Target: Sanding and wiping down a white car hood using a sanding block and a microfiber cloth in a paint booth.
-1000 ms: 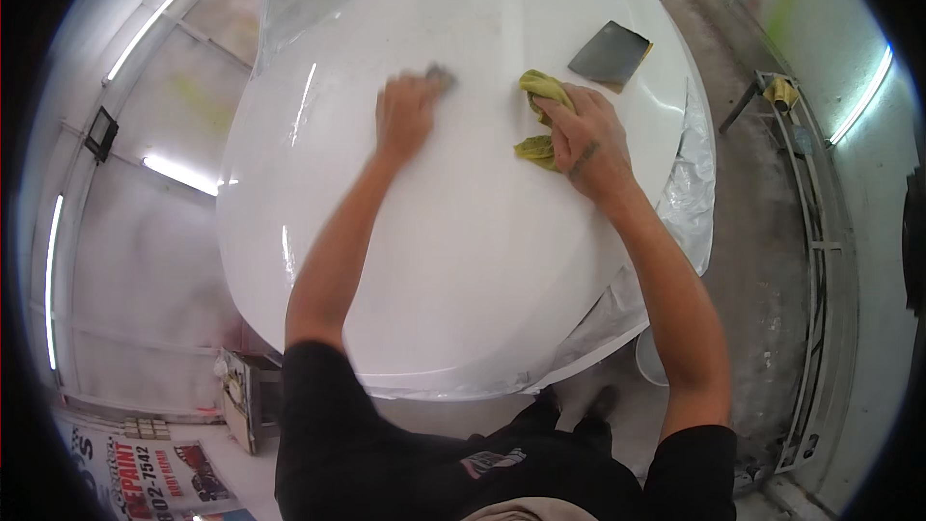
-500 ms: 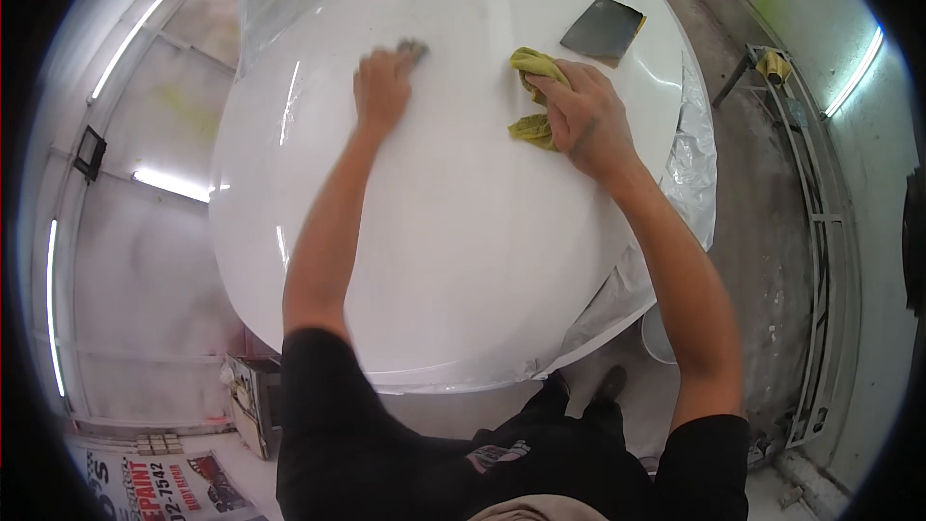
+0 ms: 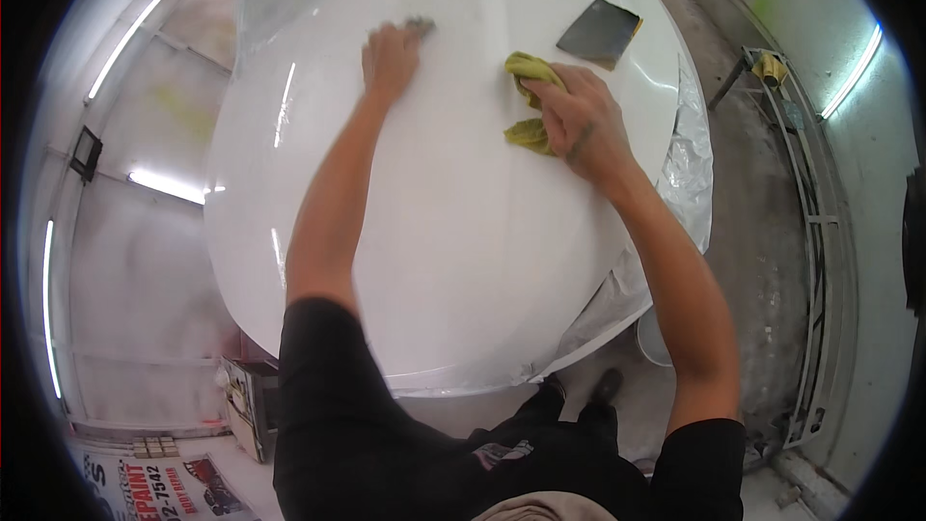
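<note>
A large, curved white car hood (image 3: 453, 232) spreads below my arms. On its upper left part, my left hand (image 3: 391, 60) presses down, closed on a small grey pad (image 3: 421, 26) that pokes out past the fingers. The pad is blurred, and I cannot make out its exact kind. Farther right, my right hand (image 3: 584, 121) grips a bunched yellow-green cloth (image 3: 530, 68), whose folds stick out on the left side of the fingers. A dark grey square sheet (image 3: 598, 32), which looks like sandpaper, lies flat on the hood beyond my right hand.
Crinkled clear plastic sheeting (image 3: 687, 164) hangs along the hood's right edge. A bucket (image 3: 654, 340) stands on the floor under that edge. A metal rack (image 3: 815, 222) runs along the right wall. At lower left are a boxy cabinet (image 3: 249, 405) and a printed banner (image 3: 164, 487).
My left hand has shifted slightly right and upward across the hood with the grey pad. My right hand keeps its hold on the cloth, almost in place.
</note>
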`<state>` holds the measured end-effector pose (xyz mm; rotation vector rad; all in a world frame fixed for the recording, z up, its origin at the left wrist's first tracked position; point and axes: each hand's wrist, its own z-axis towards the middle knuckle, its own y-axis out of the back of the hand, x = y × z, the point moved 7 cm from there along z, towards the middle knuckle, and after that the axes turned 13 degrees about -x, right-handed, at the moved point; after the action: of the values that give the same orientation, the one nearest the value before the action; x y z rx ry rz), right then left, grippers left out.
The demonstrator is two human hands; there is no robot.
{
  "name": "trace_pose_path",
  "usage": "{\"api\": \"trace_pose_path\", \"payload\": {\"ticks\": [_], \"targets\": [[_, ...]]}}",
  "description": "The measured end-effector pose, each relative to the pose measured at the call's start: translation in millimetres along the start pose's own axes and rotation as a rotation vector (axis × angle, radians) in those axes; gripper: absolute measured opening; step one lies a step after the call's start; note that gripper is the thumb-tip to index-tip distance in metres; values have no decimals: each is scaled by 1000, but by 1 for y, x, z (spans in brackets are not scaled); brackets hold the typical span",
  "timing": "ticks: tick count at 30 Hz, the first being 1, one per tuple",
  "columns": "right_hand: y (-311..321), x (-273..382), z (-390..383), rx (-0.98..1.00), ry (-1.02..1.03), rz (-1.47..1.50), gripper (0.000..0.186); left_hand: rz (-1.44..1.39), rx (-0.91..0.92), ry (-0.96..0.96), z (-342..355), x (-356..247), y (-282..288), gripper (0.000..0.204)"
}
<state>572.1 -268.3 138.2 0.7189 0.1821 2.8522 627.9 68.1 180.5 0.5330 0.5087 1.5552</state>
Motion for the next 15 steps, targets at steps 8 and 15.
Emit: {"api": "trace_pose_path", "payload": {"ticks": [8, 15], "targets": [[12, -7, 2, 70, -18, -78, 27, -385, 12, -230, -125, -67, 107, 19], [3, -13, -2, 19, -3, 39, 26, -26, 73, -11, 25, -36, -27, 27]]}}
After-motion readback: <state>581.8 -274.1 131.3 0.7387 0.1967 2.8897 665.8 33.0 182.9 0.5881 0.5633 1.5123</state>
